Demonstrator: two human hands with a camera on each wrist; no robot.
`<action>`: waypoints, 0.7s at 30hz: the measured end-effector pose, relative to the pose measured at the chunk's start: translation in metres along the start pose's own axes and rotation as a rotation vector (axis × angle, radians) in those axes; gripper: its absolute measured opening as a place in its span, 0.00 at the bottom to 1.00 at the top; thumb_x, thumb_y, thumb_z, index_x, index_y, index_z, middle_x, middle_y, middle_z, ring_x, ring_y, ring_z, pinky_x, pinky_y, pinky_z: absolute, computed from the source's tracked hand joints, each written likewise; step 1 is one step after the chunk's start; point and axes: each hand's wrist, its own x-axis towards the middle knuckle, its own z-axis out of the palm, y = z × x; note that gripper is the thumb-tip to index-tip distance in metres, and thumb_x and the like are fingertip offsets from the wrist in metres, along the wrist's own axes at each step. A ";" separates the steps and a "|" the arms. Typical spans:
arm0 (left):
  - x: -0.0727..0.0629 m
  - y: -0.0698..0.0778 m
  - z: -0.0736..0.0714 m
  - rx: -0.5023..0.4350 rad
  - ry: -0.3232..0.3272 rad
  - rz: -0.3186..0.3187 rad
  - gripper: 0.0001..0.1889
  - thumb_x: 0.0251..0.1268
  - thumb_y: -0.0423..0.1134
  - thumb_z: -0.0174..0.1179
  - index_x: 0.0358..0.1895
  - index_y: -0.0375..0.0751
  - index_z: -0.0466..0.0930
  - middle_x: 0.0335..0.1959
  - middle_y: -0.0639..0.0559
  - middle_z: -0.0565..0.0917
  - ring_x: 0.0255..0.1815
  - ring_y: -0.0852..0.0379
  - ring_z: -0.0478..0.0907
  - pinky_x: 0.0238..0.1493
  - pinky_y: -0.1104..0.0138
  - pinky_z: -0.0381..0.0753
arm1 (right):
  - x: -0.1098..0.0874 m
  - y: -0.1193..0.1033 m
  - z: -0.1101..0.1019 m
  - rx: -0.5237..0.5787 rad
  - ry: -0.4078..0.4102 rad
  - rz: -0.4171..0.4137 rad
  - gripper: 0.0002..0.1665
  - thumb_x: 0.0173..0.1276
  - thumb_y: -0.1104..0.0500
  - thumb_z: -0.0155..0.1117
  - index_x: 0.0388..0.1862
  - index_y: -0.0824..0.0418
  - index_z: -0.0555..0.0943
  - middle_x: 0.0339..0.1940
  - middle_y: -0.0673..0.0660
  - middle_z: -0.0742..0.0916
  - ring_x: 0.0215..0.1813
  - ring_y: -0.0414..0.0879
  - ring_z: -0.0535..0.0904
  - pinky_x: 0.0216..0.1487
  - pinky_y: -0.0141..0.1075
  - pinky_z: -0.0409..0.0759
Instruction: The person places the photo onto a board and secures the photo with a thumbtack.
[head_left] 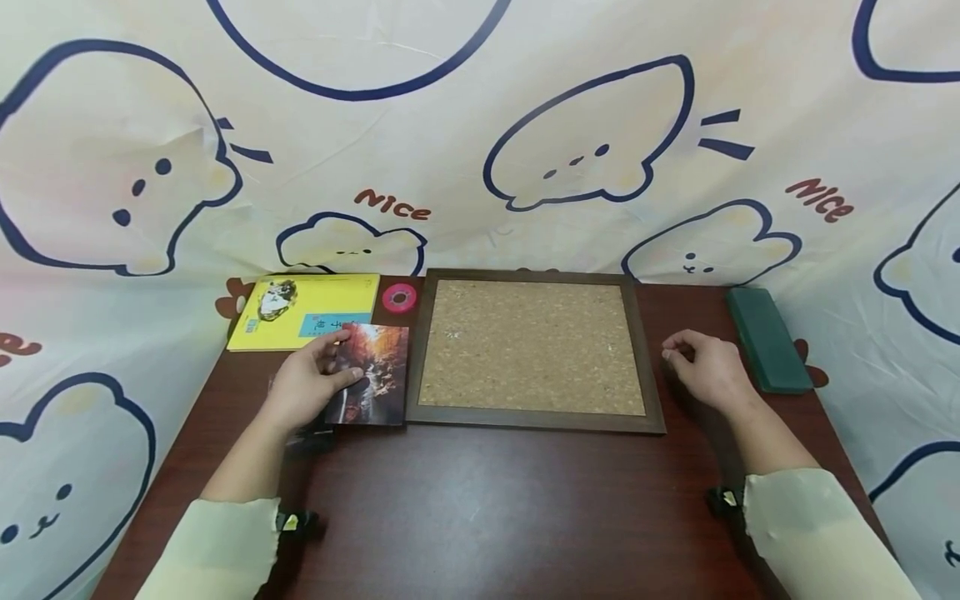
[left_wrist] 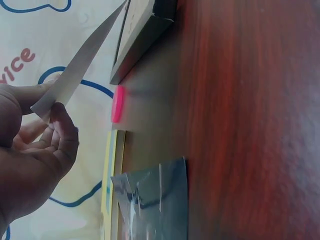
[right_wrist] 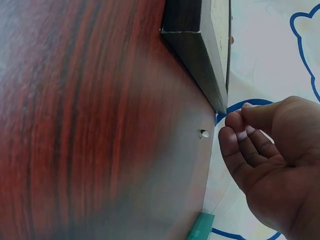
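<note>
My left hand (head_left: 303,385) pinches a photo print (head_left: 378,375) between thumb and fingers by its left side. The picture shows orange autumn trees above a dark road. Its pale back (left_wrist: 75,70) faces the left wrist view, raised and tilted off the table. In the head view its right edge reaches the left side of a brown-framed cork board (head_left: 532,350). To the right of the board, my right hand (head_left: 705,371) hovers with loosely curled fingers, thumb near the index fingertip, and nothing visible between them. A tiny shiny piece (right_wrist: 204,134) lies on the table near that hand.
Behind my left hand lies a yellow book (head_left: 322,300), with a pink ring-shaped roll (head_left: 399,297) beside it. A dark glossy plastic packet (left_wrist: 155,205) lies below my left hand. On the right stands a long green case (head_left: 768,342). A printed cloth (head_left: 465,150) hangs behind the table.
</note>
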 end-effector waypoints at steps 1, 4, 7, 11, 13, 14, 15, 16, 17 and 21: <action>0.001 0.002 0.000 -0.002 0.000 0.001 0.37 0.69 0.45 0.71 0.78 0.49 0.67 0.58 0.40 0.77 0.48 0.44 0.73 0.43 0.57 0.72 | 0.000 -0.001 0.000 0.003 0.000 0.002 0.07 0.77 0.59 0.63 0.47 0.60 0.84 0.37 0.60 0.89 0.30 0.50 0.76 0.28 0.41 0.71; 0.004 0.007 0.003 -0.023 -0.002 0.008 0.36 0.69 0.45 0.71 0.78 0.50 0.68 0.55 0.41 0.75 0.46 0.45 0.71 0.41 0.58 0.72 | 0.001 -0.004 0.001 0.009 0.004 0.000 0.07 0.77 0.59 0.63 0.47 0.60 0.84 0.36 0.60 0.88 0.29 0.50 0.75 0.27 0.41 0.70; 0.007 0.011 0.005 -0.036 -0.009 0.010 0.37 0.69 0.45 0.71 0.78 0.50 0.68 0.57 0.40 0.75 0.49 0.44 0.71 0.43 0.57 0.73 | 0.003 -0.007 0.001 0.012 0.008 -0.006 0.07 0.77 0.59 0.63 0.47 0.60 0.84 0.36 0.59 0.89 0.29 0.50 0.76 0.28 0.41 0.72; 0.011 0.017 0.007 -0.053 -0.023 0.010 0.37 0.68 0.45 0.71 0.79 0.50 0.67 0.62 0.39 0.75 0.52 0.43 0.73 0.48 0.57 0.75 | 0.005 -0.010 0.003 0.017 0.020 -0.023 0.06 0.77 0.59 0.64 0.46 0.60 0.85 0.36 0.58 0.89 0.32 0.50 0.78 0.31 0.41 0.74; 0.013 0.019 0.009 -0.064 -0.034 0.011 0.37 0.69 0.45 0.71 0.79 0.50 0.67 0.63 0.40 0.75 0.52 0.43 0.73 0.48 0.57 0.76 | 0.007 -0.012 0.004 0.023 0.024 -0.030 0.06 0.77 0.59 0.64 0.46 0.59 0.85 0.35 0.57 0.89 0.32 0.50 0.79 0.31 0.41 0.74; 0.015 0.021 0.010 -0.071 -0.039 0.015 0.37 0.69 0.45 0.71 0.79 0.50 0.67 0.62 0.40 0.74 0.52 0.43 0.73 0.48 0.57 0.76 | 0.007 -0.012 0.004 0.027 0.024 -0.031 0.06 0.76 0.59 0.64 0.46 0.59 0.85 0.35 0.57 0.89 0.33 0.50 0.79 0.31 0.41 0.75; 0.016 0.022 0.011 -0.079 -0.045 0.017 0.37 0.69 0.44 0.71 0.79 0.50 0.67 0.61 0.40 0.74 0.51 0.43 0.73 0.46 0.58 0.76 | 0.008 -0.014 0.005 0.031 0.024 -0.032 0.06 0.76 0.59 0.64 0.45 0.59 0.85 0.34 0.56 0.89 0.32 0.50 0.79 0.31 0.41 0.75; 0.017 0.023 0.013 -0.083 -0.048 0.020 0.37 0.68 0.45 0.71 0.79 0.50 0.67 0.61 0.40 0.74 0.51 0.44 0.73 0.45 0.58 0.77 | 0.009 -0.015 0.005 0.036 0.023 -0.031 0.06 0.76 0.59 0.64 0.45 0.59 0.85 0.34 0.56 0.89 0.32 0.49 0.79 0.31 0.41 0.75; 0.018 0.024 0.015 -0.085 -0.050 0.022 0.37 0.68 0.45 0.71 0.78 0.51 0.68 0.60 0.41 0.74 0.50 0.44 0.72 0.45 0.59 0.76 | 0.009 -0.016 0.006 0.041 0.022 -0.031 0.06 0.76 0.59 0.64 0.45 0.59 0.85 0.34 0.56 0.89 0.32 0.49 0.79 0.30 0.41 0.75; 0.024 0.029 0.022 -0.094 -0.050 0.045 0.36 0.68 0.44 0.72 0.77 0.51 0.69 0.57 0.42 0.75 0.47 0.45 0.72 0.41 0.61 0.76 | 0.011 -0.020 0.008 0.054 0.017 -0.024 0.06 0.76 0.60 0.65 0.45 0.59 0.85 0.33 0.56 0.88 0.32 0.49 0.79 0.30 0.41 0.75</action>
